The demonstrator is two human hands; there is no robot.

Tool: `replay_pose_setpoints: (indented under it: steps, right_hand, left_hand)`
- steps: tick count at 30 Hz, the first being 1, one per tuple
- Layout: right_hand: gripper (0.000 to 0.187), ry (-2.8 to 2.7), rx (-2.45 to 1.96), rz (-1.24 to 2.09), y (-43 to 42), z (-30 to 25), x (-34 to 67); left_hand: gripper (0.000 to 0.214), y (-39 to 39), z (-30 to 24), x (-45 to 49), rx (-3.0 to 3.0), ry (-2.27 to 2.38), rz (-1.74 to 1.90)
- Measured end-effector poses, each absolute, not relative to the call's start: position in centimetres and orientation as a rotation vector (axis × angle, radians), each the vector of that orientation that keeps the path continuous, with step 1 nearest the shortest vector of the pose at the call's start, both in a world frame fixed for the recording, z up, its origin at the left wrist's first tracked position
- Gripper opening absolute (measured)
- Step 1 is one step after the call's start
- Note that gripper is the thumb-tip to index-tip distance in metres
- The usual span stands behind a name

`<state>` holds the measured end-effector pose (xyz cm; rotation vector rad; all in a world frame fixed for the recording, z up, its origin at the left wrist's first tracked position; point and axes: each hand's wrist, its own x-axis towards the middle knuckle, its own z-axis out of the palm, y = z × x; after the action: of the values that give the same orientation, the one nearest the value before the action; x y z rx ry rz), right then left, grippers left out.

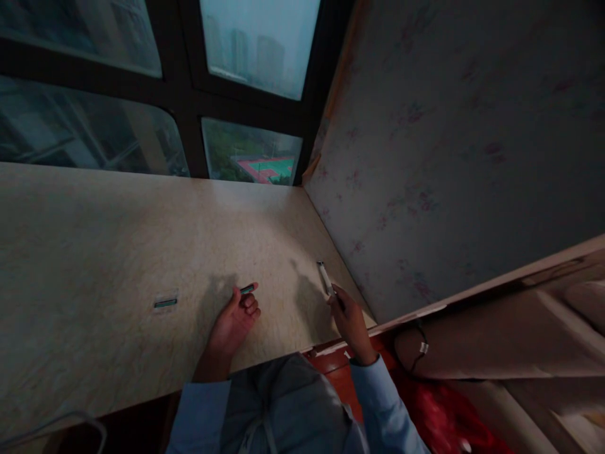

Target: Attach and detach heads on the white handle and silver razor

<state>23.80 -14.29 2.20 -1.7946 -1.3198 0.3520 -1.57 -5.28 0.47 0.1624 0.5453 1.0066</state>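
Note:
My left hand (235, 320) is closed over the stone-patterned counter, pinching a small dark razor cartridge (247, 289) with a teal strip between thumb and forefinger. To its right, my right hand (348, 318) grips a slim pale razor handle (325, 277) by its lower end. The handle's dark tip points away from me, toward the window, and shows no cartridge on it. Left of my hands, a similar teal-striped cartridge (165, 302) lies in a small clear plastic case (166, 296) on the counter.
The counter (108, 252) runs along a dark-framed window (189, 94). A floral-papered wall (425, 157) closes off the right side. Below on the right are beige upholstery (486, 334), a dark cable (418, 359) and something red (444, 416). A pale curved wire (80, 415) shows bottom left.

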Motion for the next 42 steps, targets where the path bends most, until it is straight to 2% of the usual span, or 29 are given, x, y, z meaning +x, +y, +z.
replay_pose_setpoints:
  steps: [7, 14, 27, 42]
  right_hand:
    - [0.040, -1.351, -1.852, 0.254, -14.5, 1.7, 26.6]
    - [0.042, -1.448, -1.797, 0.365, -12.7, 0.9, 24.0]
    - [0.052, -1.551, -1.865, 0.284, -7.6, -0.3, 21.9]
    - [0.019, -1.598, -2.001, 0.475, -8.7, 2.4, 22.5]
  left_hand:
    - [0.030, -5.2, 0.4, -1.5, 0.156, 0.562, 1.015]
    - [0.031, -5.1, 0.6, -1.5, 0.154, 0.597, 1.009]
    - [0.033, -5.4, 0.5, -1.8, 0.133, 0.628, 0.996]
    - [0.028, -5.8, -0.1, -2.2, 0.022, 0.703, 0.928]
